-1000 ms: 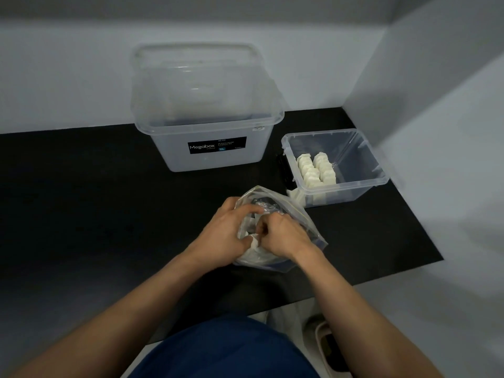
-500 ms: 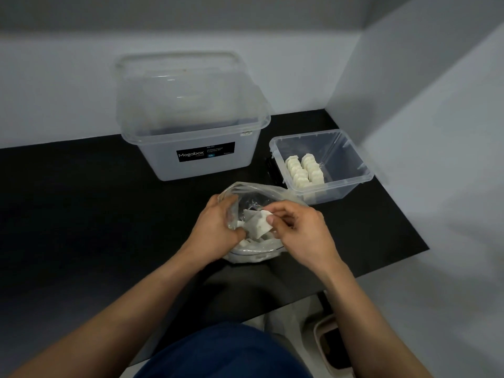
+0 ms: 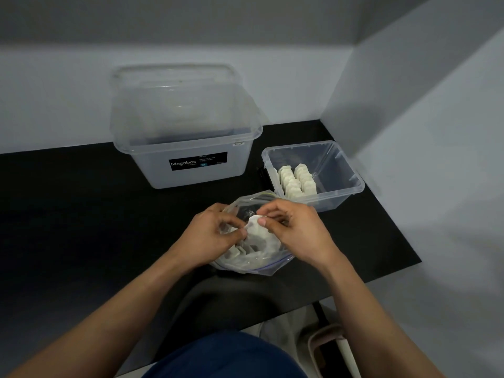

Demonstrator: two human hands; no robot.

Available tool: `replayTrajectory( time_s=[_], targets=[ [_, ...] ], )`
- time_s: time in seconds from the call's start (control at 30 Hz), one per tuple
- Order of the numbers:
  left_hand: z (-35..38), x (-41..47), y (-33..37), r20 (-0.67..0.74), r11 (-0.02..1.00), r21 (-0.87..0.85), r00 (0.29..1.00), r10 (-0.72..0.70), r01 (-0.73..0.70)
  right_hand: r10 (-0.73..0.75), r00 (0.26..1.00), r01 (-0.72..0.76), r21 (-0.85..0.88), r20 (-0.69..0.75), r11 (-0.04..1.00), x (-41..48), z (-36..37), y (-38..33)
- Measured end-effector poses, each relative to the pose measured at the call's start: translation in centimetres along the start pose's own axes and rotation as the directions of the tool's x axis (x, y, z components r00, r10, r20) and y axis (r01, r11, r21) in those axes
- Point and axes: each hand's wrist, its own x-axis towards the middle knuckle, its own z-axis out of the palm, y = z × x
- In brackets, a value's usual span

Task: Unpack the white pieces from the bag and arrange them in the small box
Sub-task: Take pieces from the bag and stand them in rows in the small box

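Black matte tabletop (image 3: 81,219) fills most of my head view, boxed in by pale grey partition walls (image 3: 409,132) at the far side and on the right. At centre, close to the table's near edge, a clear plastic zip bag (image 3: 261,266) lies open with its mouth turned toward the far side.

The person's left hand (image 3: 210,236) pinches the bag's left lip between thumb and curled fingers. The right hand (image 3: 296,230), close beside it, pinches a flat white piece (image 3: 256,229) by its upper corner between thumb and fingertips. The piece is at the bag's mouth, with its lower part down inside the plastic. I make out more loose white pieces (image 3: 240,252) heaped in the bag beneath it.

Just beyond the bag, to the far right, stands a small clear plastic box (image 3: 331,199) with no lid on. Two short rows of white pieces (image 3: 297,178) stand on edge along its left wall.

Left of that box, and apart from it, sits a large clear plastic storage bin (image 3: 237,165) with a black "Megabox" label (image 3: 197,162) on its near wall. I cannot tell through its cloudy sides whether it holds anything. A dark blue garment (image 3: 226,356) shows at the bottom of my view.
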Motion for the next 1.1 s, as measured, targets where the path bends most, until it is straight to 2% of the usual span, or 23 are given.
replayTrajectory(
  time_s=[0.2,0.37,0.47,0.57,0.67,0.8,0.9,1.0,1.1],
  targets=[
    [0.6,0.0,-0.2,-0.1,0.984,-0.135,0.987,-0.127,0.113,-0.094,0.994,0.092,-0.029,-0.056,0.995,-0.3,-1.3,-0.5],
    [0.8,0.3,-0.6,-0.128,0.928,-0.317,0.961,-0.245,0.195,-0.131,0.953,0.147,0.039,-0.274,0.988,-1.4,-5.6,-1.2],
    [0.9,0.5,-0.6,-0.131,0.903,-0.379,0.955,-0.267,0.201,-0.143,0.949,0.138,-0.037,-0.281,0.99,-0.8,-8.8,-0.5],
    [1.2,0.7,-0.3,-0.154,0.885,-0.422,0.947,-0.283,0.196,-0.114,0.931,0.08,-0.112,-0.348,0.99,1.2,-12.1,1.0],
    [1.6,0.9,0.1,-0.174,0.852,-0.492,0.939,-0.297,0.179,-0.121,0.924,0.015,-0.283,-0.362,0.959,4.2,-14.6,3.0],
    [1.9,1.2,0.4,-0.183,0.824,-0.541,0.933,-0.31,0.168,-0.056,0.974,-0.059,-0.485,-0.218,0.873,8.9,-15.6,6.1],
    [2.1,1.4,0.3,-0.201,0.813,-0.558,0.924,-0.327,0.166,0.071,0.997,-0.039,-0.645,0.024,0.763,12.1,-14.9,8.6],
    [2.1,1.6,0.4,-0.206,0.802,-0.574,0.917,-0.341,0.169,0.222,0.954,-0.024,-0.689,0.201,0.724,14.1,-13.5,10.1],
    [2.1,1.7,0.4,-0.208,0.804,-0.57,0.918,-0.338,0.166,0.304,0.908,-0.013,-0.706,0.287,0.708,15.1,-12.2,11.4]
  ],
)
